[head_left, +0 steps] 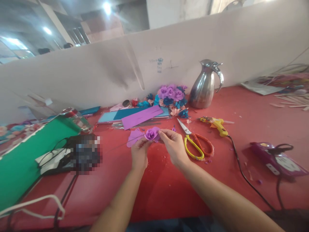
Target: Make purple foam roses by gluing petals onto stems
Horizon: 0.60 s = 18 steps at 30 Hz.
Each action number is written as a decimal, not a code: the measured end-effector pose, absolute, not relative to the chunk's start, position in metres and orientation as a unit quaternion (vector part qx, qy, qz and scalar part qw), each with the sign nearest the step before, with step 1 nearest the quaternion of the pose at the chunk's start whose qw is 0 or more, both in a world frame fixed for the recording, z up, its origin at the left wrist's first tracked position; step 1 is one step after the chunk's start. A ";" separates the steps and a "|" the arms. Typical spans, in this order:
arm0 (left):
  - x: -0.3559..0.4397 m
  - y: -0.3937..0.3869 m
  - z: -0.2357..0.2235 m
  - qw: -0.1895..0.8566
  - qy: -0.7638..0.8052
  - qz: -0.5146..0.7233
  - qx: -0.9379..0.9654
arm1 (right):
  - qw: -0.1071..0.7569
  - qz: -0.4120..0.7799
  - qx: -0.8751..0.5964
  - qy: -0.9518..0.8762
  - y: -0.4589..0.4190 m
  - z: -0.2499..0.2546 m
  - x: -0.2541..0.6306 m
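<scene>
1. Pinching a purple paper flower [152, 134] between them, the two hands meet above the red table [159, 196]. The left hand [140, 153] is closed on the flower's underside; the right hand [173, 146] has thumb and fingertips shut on its right edge.
2. The flower is near the middle of the view, with loose purple paper pieces [135, 136] just beside it on the left, close to the left hand.
3. Directly behind the flower, a purple paper strip [142, 118] lies slantwise across blue sheets [106, 117], with thin wires [117, 125] close in front. These bound the space beyond the hands.
4. Behind that, a cluster of purple flowers [171, 92], with blue and pink ones around it, rests near the white partition [96, 77]. A steel jug [203, 87] stands upright just right of it.
5. Scissors [194, 145] with one yellow and one red handle lie open just right of the right hand, the nearest obstacle on that side.
6. Farther right are a yellow glue gun [217, 125], its black cord [238, 167] trailing toward the near edge, and a purple box [277, 159] with a cable over it.
7. On the left, a clear jar [78, 120] leans by a green board [21, 170], and a dark, partly pixelated object [84, 153] sits before it.
</scene>
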<state>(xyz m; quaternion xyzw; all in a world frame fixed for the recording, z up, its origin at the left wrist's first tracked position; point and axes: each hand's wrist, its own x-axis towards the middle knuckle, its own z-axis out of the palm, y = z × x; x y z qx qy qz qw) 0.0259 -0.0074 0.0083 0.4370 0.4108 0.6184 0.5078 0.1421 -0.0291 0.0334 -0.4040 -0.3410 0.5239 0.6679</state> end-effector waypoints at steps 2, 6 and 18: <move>0.026 -0.007 0.008 0.507 0.416 0.619 0.433 | 0.669 0.527 -0.401 -0.336 -0.029 0.033 0.142; 0.025 -0.007 0.006 0.507 0.422 0.615 0.431 | 0.670 0.528 -0.402 -0.333 -0.029 0.033 0.141; 0.023 -0.005 -0.002 0.485 0.435 0.618 0.441 | 0.666 0.523 -0.407 -0.342 -0.030 0.035 0.142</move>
